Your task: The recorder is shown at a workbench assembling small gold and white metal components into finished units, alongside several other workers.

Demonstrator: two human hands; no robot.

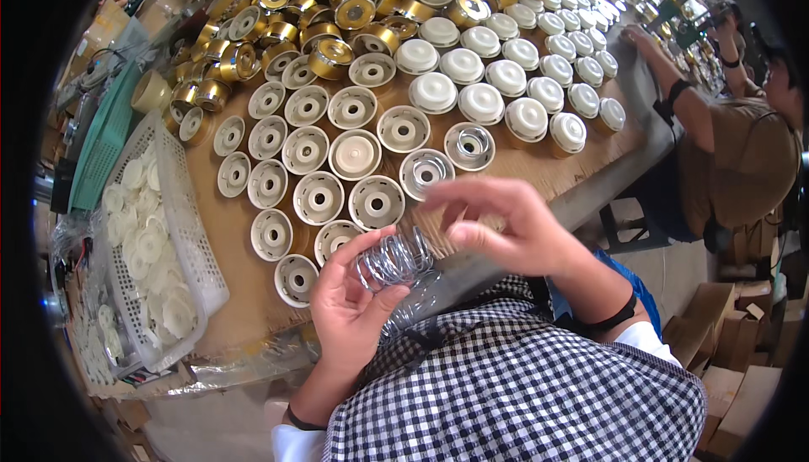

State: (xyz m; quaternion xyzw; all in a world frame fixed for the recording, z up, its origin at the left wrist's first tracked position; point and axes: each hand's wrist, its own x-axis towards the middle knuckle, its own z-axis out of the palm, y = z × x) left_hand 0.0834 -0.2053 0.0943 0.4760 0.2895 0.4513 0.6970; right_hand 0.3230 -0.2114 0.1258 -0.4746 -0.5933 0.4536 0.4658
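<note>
My left hand (356, 293) is closed around a bunch of shiny metal coil springs (394, 260), held above the table's near edge. To its right, my right hand (510, 226) hovers with thumb and fingers apart, and nothing shows between them. Just beyond its fingertips stands a round white cup-shaped part (427, 174) with a shiny metal piece inside. A second such part (469, 145) also has shiny metal in it. Several similar white parts (320, 198) with a central hole stand in rows in front of my left hand. One white part (355, 154) has a pale disc in its middle.
White-capped parts (527, 118) fill the right side of the table. Gold-sided parts (354, 14) are heaped at the far side. A white plastic basket (190, 235) of translucent discs stands at left, beside a green basket (103, 142). Another person (733, 142) works at right.
</note>
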